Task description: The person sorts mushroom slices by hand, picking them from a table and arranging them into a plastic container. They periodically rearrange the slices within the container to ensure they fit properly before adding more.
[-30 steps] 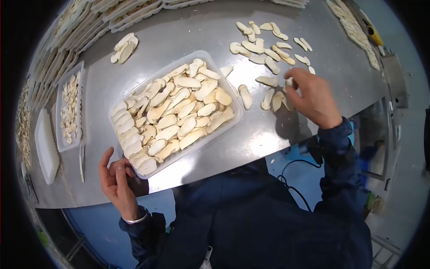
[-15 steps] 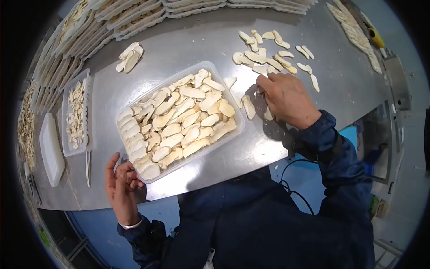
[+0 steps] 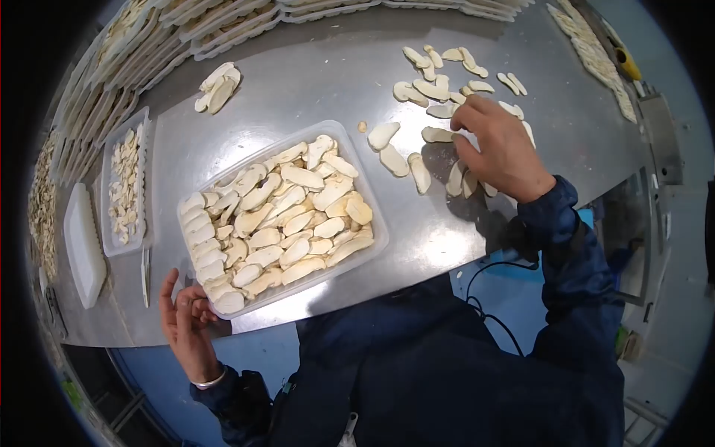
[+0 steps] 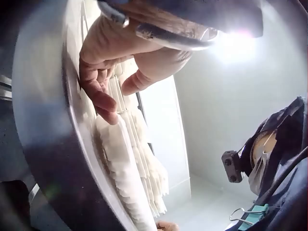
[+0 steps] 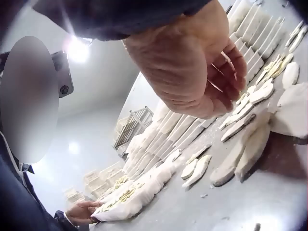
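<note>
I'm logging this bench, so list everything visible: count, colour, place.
Table: one, grey, under trays
Filled tray: one, clear, centre
Tray slices: dozens, cream, in filled tray
Loose slices: over twenty, cream, table's right
Slice pile: one, cream, beyond filled tray
Smaller tray: one, whitish, left
Small pieces: many, cream, smaller tray
Container: one, white, far left
Slim tool: one, silvery, near smaller tray
Stacked trays: many, whitish, back and left
Slice row: one, cream, far right
Small item: one, yellow, far right
Cable: one, black, below table
Clip: one, teal, on clothing
Bracelet: one, silver, left wrist
Sleeves: two, dark blue, arms
Left hand: one, at filled tray's corner
Right hand: one, above loose slices
</note>
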A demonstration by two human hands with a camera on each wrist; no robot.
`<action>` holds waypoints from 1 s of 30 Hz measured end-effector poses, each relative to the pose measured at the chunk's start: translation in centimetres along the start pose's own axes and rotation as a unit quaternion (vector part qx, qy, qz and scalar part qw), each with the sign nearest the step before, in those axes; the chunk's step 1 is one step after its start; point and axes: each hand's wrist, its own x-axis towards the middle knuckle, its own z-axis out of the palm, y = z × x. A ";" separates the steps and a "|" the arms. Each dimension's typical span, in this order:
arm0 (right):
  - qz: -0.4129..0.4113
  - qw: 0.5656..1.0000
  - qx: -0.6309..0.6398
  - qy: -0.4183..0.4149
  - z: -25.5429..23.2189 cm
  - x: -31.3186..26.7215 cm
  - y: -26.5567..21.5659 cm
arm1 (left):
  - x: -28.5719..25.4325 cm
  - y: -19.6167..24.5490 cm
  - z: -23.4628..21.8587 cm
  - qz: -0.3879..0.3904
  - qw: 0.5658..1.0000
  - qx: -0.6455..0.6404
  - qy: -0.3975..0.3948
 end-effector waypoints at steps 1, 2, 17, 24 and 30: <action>0.005 1.000 -0.004 -0.005 0.0 0.5 0.2 | -0.1 0.1 0.2 -0.004 1.000 0.005 0.006; 0.010 1.000 -0.008 -0.012 -0.2 1.1 0.4 | -0.2 0.3 0.3 -0.005 1.000 0.009 0.012; -0.051 0.998 0.008 -0.038 2.1 1.2 -5.8 | 0.1 0.6 0.9 -0.013 1.000 -0.005 0.008; -0.056 0.997 -0.050 -0.025 3.4 1.5 -5.0 | -0.3 0.3 1.0 -0.007 1.000 -0.017 0.014; -0.045 0.989 -0.141 -0.010 1.0 -0.1 -5.1 | 0.5 0.1 0.4 0.002 0.999 -0.038 -0.032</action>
